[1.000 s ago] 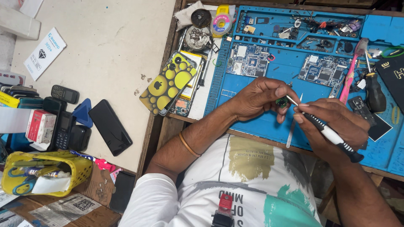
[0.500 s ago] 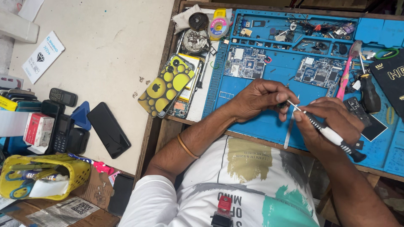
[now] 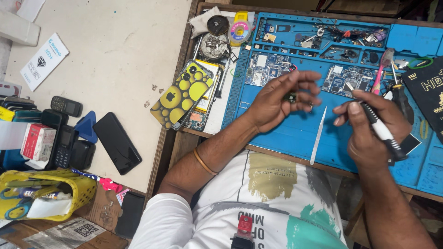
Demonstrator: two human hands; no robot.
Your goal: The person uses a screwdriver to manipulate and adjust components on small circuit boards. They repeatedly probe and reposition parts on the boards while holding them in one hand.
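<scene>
My left hand (image 3: 284,97) pinches a small dark green part (image 3: 290,97) between thumb and fingers above the blue repair mat (image 3: 295,133). My right hand (image 3: 371,127) grips a black and white screwdriver (image 3: 380,130), its tip pointing up and left, apart from the left hand. Silver tweezers (image 3: 319,135) lie on the mat between the two hands. Two green circuit boards (image 3: 270,68) (image 3: 348,78) rest on the mat just beyond my hands.
A phone in a yellow spotted case (image 3: 182,94) lies at the mat's left edge on opened phone parts. A solder reel (image 3: 240,30) and pink brush (image 3: 380,70) sit at the back. Black phones (image 3: 116,143) and a yellow basket (image 3: 44,198) are on the left.
My hands have drawn apart: the screwdriver tip has left the small part and the right hand has shifted right. The left hand has lifted the part slightly.
</scene>
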